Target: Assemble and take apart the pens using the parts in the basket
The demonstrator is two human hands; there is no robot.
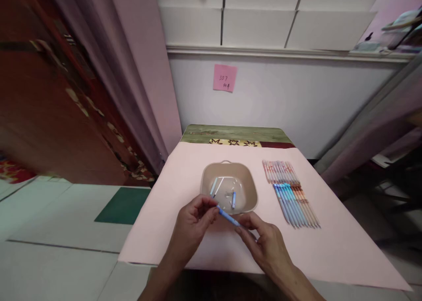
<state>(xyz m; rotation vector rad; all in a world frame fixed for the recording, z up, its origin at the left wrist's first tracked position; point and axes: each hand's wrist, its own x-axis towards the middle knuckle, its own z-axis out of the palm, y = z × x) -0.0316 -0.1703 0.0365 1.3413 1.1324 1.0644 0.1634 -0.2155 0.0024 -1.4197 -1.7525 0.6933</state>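
Smooth, slim and cylindrical: a blue pen (228,216), plastic by the look of it. Beige, rounded-square and slightly glossy, with a loop on the far rim: a basin (247,182). Inside the basin, a pale teal stick (214,185), a thin white rod (219,186), a short blue tube (234,200) and small clear bits (228,195).

Pinched at the upper end by fingers and thumb of the left hand (194,222), at the lower end by those of the right hand (263,237): the blue pen, slanting across the basin's near rim. Impossible to tell whether touching that rim.

Right of the basin, two rows side to side: red-patterned pens (281,172) farther off, blue-and-brown-topped pens (296,206) nearer. Under the basin, a matte pink covering (165,213); beyond it, a green wood-grain tabletop (231,131), then a white wall (280,98) with a pink note (224,78). Left of the basin, a mauve curtain (138,72), a scuffed red-brown door (49,103) and pale floor tiles (59,261).
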